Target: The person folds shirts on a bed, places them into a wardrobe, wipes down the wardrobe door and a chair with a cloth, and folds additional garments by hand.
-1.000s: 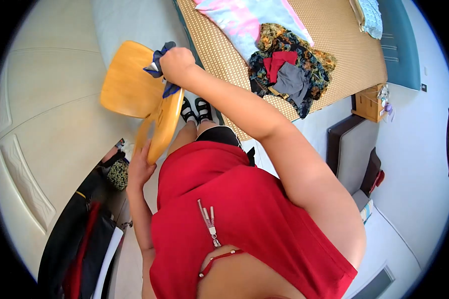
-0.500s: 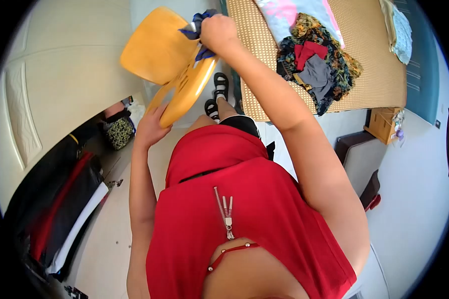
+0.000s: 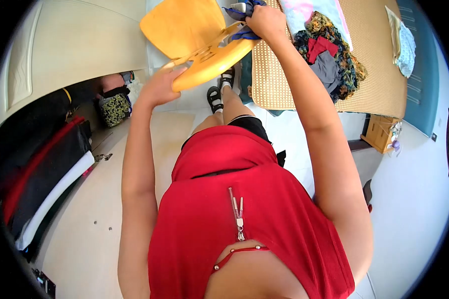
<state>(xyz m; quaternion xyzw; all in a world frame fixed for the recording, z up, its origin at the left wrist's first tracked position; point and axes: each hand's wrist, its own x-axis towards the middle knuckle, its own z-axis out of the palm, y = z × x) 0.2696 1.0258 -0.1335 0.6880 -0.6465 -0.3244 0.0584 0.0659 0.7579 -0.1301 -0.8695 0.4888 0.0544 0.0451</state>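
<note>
1. Chair (image 3: 212, 66) has swung from a steep slant to a more crosswise one since half a second ago; both hands stand higher in view, the right one also farther right.
2. Appearance: yellow, smooth and wood-like, with a glossy rounded rail, several openings along the rail's inner side and a broad flat panel with rounded corners.
3. Grip: left hand (image 3: 157, 88) is wrapped around the rail's nearer end. Right hand (image 3: 267, 22) is clenched on a dark blue cloth (image 3: 247, 35), which touches the rail's farther end.
4. Position: rail spans the space between the hands; panel lies beyond the left hand and to the left of the right. Sandals (image 3: 215, 99) show below the rail, between both grips. Bed (image 3: 270, 89) lies below and right of the right hand.
5. Limits: panel is cut off by the top border. Right fingertips are hidden; whether they also touch the rail cannot be determined. A pale patch within the cloth is unidentifiable.
</note>
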